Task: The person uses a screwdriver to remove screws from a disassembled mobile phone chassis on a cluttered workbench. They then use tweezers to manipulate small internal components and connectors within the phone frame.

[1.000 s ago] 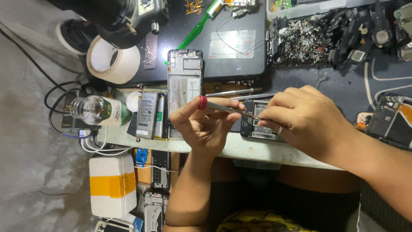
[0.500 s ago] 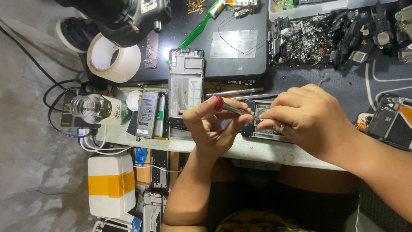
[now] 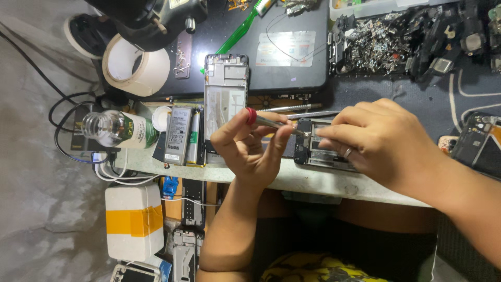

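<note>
Both hands grip: left hand (image 3: pixel 250 149) the screwdriver (image 3: pixel 274 124), right hand (image 3: pixel 378 143) the opened phone (image 3: pixel 318 149) beneath.

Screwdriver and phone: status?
Left hand grips red-capped screwdriver, tip at opened phone. Right hand steadies phone. Loose frame, battery lie beside, apart.

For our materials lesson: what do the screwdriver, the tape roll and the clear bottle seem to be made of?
Screwdriver: bare metal shaft by its grey shine; the red cap looks like plastic.
Tape roll: matt cream, probably paper masking tape.
Bottle: see-through and glossy, likely plastic, perhaps glass.
</note>
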